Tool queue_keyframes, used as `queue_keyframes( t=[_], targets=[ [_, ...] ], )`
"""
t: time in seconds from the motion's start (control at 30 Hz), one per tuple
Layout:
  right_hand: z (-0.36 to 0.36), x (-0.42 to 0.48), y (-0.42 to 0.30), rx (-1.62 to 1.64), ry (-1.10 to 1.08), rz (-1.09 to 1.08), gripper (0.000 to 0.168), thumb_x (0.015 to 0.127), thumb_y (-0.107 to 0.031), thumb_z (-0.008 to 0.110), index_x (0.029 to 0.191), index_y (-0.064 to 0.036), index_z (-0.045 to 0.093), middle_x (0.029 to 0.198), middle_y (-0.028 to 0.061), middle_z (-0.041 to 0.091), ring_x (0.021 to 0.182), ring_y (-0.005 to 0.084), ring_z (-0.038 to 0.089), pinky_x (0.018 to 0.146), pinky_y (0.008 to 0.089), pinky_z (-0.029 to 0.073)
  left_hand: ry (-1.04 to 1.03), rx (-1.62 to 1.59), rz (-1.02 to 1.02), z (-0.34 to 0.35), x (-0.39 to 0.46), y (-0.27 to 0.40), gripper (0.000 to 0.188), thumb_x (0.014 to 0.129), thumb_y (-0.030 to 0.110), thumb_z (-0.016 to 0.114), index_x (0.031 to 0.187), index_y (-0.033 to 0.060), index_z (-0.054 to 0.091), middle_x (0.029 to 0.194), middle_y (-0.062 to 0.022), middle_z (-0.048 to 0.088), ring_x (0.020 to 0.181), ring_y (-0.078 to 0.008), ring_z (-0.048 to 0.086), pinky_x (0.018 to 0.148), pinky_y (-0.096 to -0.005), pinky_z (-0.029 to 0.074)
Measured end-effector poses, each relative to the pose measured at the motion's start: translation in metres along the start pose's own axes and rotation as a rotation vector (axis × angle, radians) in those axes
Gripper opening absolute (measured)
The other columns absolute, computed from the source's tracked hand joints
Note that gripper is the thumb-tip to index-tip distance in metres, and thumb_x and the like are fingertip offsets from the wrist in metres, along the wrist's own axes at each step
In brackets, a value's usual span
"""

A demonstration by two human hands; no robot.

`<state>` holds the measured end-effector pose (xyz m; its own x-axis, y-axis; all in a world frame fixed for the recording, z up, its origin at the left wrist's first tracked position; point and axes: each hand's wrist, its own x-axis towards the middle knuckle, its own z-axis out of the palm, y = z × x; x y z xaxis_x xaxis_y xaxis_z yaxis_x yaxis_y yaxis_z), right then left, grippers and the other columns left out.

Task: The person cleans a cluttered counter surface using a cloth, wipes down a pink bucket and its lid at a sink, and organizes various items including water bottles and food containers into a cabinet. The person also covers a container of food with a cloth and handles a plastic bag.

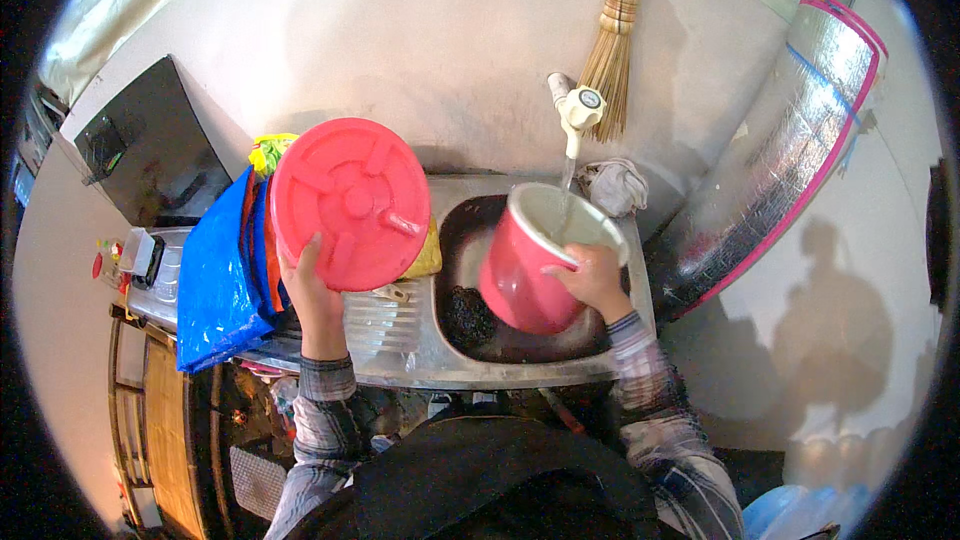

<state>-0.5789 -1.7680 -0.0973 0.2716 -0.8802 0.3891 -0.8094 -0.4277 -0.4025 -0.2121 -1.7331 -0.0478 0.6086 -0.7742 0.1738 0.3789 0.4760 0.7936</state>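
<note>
My left hand (315,296) grips the lower edge of a round red plastic lid (358,202), held up over the drainboard (379,326) with its ribbed face towards me. My right hand (592,277) holds the near rim of a red bucket (517,270) with a pale inside, tilted over the sink (551,349). Water runs from a cream plastic tap (581,109) into the bucket. A black scrubbing pad (469,315) lies in the sink, left of the bucket. The bucket hides part of the basin.
Blue plastic sheeting (214,277) and a yellow cloth or sponge (427,253) are left of the sink. A grey rag (616,186) lies at its back right corner. A straw whisk broom (611,52) hangs on the wall. Foil insulation with pink edging (780,165) stands at the right.
</note>
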Motion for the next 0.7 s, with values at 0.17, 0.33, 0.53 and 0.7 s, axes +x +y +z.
queue_keyframes(
  t=[0.17,0.33,0.53,0.7],
  targets=[
    [0.02,-0.003,0.031,0.741,0.052,0.467,0.039,0.078,-0.038,0.069,0.09,-0.001,0.068,0.081,0.0074,0.068,0.07,0.019,0.064,0.065,0.0356,0.049,0.001,-0.026,-0.022,-0.002,-0.004,0.006,0.054,0.078,0.001,0.059,0.13,0.0008,0.041,0.127,-0.0125,0.049,0.114,-0.0251,0.05,0.095,-0.0369,0.044],
    [0.043,-0.025,0.044,1.73,0.262,0.818,0.043,0.09,-0.031,0.054,0.124,-0.006,0.052,0.124,0.0106,0.055,0.112,0.0254,0.053,0.098,0.0419,0.039,-0.004,-0.017,0.014,-0.013,-0.003,0.01,0.054,0.079,0.001,0.058,0.13,0.0008,0.041,0.128,-0.0125,0.049,0.115,-0.0256,0.05,0.095,-0.0376,0.044],
    [0.05,-0.016,0.046,1.968,0.141,0.695,0.043,0.095,-0.034,0.042,0.126,-0.005,0.049,0.127,0.0102,0.053,0.117,0.0261,0.05,0.101,0.0431,0.037,0.004,-0.031,-0.022,-0.018,-0.001,0.01,0.054,0.079,-0.001,0.057,0.13,0.0008,0.041,0.128,-0.0128,0.049,0.115,-0.0261,0.05,0.094,-0.0379,0.045],
    [0.008,-0.009,0.056,1.455,0.096,0.574,0.042,0.086,-0.024,0.059,0.122,-0.002,0.052,0.119,0.0089,0.058,0.106,0.0228,0.057,0.095,0.0395,0.042,0.027,-0.023,-0.045,-0.016,-0.004,0.013,0.053,0.079,-0.001,0.057,0.13,0.0007,0.041,0.128,-0.0134,0.049,0.114,-0.0263,0.051,0.093,-0.0381,0.047]
  ],
)
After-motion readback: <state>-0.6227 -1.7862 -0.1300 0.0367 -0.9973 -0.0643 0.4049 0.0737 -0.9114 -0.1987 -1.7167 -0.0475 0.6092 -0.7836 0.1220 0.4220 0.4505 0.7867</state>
